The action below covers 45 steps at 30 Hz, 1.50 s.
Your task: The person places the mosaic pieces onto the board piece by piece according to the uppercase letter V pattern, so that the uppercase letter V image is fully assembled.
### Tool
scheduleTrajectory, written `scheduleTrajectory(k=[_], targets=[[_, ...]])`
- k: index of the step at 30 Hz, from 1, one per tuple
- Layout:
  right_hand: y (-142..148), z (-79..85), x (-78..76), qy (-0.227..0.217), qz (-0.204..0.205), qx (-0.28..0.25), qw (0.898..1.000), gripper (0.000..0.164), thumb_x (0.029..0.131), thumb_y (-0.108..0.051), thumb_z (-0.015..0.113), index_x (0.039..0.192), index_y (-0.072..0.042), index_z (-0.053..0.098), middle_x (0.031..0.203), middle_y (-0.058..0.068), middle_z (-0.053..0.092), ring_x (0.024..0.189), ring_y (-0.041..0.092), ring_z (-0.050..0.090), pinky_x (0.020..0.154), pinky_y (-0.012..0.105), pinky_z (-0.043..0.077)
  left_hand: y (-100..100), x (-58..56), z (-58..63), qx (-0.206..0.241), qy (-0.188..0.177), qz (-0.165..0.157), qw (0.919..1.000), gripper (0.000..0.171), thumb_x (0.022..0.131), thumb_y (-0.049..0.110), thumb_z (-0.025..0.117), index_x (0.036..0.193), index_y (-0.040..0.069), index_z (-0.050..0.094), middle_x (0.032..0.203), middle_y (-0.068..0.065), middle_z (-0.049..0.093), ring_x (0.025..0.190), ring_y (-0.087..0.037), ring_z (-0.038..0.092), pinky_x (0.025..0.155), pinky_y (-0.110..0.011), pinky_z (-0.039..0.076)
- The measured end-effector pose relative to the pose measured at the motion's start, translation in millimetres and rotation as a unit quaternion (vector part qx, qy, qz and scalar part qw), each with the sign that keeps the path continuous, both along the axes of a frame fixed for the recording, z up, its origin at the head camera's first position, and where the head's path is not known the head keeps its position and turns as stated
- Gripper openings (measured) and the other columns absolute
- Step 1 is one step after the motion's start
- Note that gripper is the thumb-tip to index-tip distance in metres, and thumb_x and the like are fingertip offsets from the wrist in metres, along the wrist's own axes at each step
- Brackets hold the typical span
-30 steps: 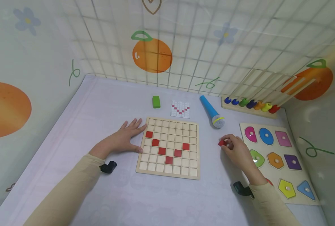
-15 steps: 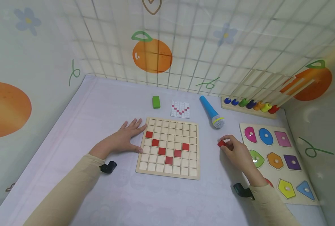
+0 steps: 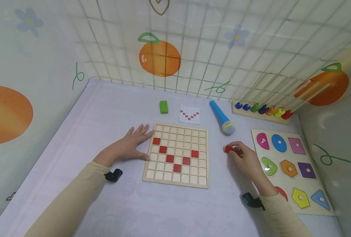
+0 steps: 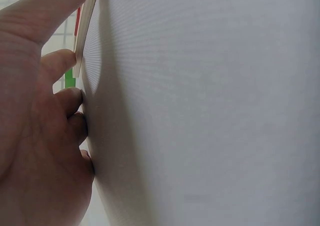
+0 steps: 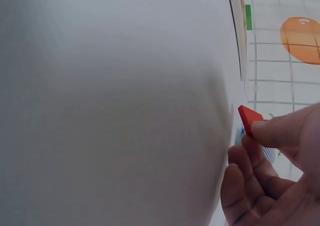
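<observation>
A square wooden grid board (image 3: 175, 131) lies in the middle of the table, with several red tiles set in its cells in a V-like pattern. My left hand (image 3: 127, 144) rests beside it with fingers spread, thumb and index fingertip at the board's left edge. To the right of the board, my right hand (image 3: 246, 158) pinches a red square tile (image 3: 228, 149) between thumb and fingers. The right wrist view shows that tile (image 5: 250, 120) tilted, above the table surface. Behind the board lies a small pattern card (image 3: 189, 115) with a V of red squares.
A green block (image 3: 163, 107) and a blue toy microphone (image 3: 221, 116) lie behind the board. At the back right stands a wooden rack (image 3: 261, 116) with coloured beads on rods. A shape puzzle board (image 3: 300, 176) lies at the right, partly under the right forearm.
My right hand has shifted slightly left towards the board, carrying the red tile. My left hand and the tiles on the board have stayed put.
</observation>
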State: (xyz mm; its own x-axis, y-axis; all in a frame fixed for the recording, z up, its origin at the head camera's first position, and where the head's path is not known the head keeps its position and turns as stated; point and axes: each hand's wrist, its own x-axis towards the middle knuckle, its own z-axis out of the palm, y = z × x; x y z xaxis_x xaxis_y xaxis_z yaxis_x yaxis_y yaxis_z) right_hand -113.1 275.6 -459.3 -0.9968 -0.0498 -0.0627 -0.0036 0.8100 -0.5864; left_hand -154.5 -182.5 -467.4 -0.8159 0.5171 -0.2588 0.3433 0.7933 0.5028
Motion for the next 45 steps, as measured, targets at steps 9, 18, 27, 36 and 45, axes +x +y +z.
scheduleTrajectory(k=[9, 18, 27, 36, 45], targets=[[-14, -0.6, -0.3, 0.007, 0.008, -0.011, 1.000, 0.026, 0.099, -0.010, 0.064, 0.125, -0.014, 0.063, 0.105, 0.014, 0.068, 0.089, 0.027, 0.063, 0.079, 0.037, 0.057, 0, -1.0, -1.5, -0.005, 0.000, 0.001, 1.0000, 0.114, 0.077, 0.059, 0.082, 0.164, 0.021, 0.020, 0.171, -0.008, 0.001, 0.157, -0.029, -0.008, 0.125, -0.051, -0.008], [-30, 0.9, -2.3, 0.019, 0.034, -0.032, 0.999, 0.024, 0.098, -0.010, 0.067, 0.121, -0.013, 0.068, 0.103, 0.011, 0.070, 0.088, 0.025, 0.064, 0.080, 0.037, 0.059, -1, -0.5, -0.2, -0.004, 0.000, 0.003, 1.0000, 0.113, 0.077, 0.059, 0.083, 0.164, 0.020, 0.021, 0.171, -0.009, 0.001, 0.157, -0.030, -0.007, 0.125, -0.052, -0.008], [-49, 3.7, -5.3, 0.003, 0.053, -0.049, 0.997, 0.024, 0.098, -0.014, 0.069, 0.122, -0.015, 0.068, 0.100, 0.006, 0.070, 0.086, 0.022, 0.063, 0.078, 0.032, 0.057, 0, 0.0, 0.4, -0.003, -0.003, 0.002, 1.0000, 0.113, 0.077, 0.059, 0.082, 0.164, 0.020, 0.020, 0.171, -0.009, 0.001, 0.157, -0.029, -0.008, 0.125, -0.051, -0.008], [-60, 1.4, -7.1, 0.004, 0.060, -0.046, 0.997, 0.024, 0.097, -0.013, 0.069, 0.121, -0.016, 0.069, 0.096, 0.005, 0.069, 0.082, 0.020, 0.062, 0.073, 0.030, 0.055, -1, -0.3, 0.7, 0.003, -0.006, 0.000, 1.0000, 0.114, 0.077, 0.060, 0.082, 0.164, 0.021, 0.020, 0.171, -0.008, 0.000, 0.157, -0.028, -0.009, 0.125, -0.051, -0.008], [-68, 1.4, -8.8, 0.002, 0.062, -0.051, 0.997, 0.024, 0.098, -0.015, 0.069, 0.121, -0.016, 0.067, 0.098, 0.005, 0.069, 0.082, 0.020, 0.062, 0.072, 0.031, 0.057, 0, 0.1, 0.9, 0.004, -0.006, 0.002, 1.0000, 0.113, 0.077, 0.059, 0.082, 0.164, 0.020, 0.021, 0.171, -0.008, 0.000, 0.157, -0.028, -0.008, 0.125, -0.051, -0.008]])
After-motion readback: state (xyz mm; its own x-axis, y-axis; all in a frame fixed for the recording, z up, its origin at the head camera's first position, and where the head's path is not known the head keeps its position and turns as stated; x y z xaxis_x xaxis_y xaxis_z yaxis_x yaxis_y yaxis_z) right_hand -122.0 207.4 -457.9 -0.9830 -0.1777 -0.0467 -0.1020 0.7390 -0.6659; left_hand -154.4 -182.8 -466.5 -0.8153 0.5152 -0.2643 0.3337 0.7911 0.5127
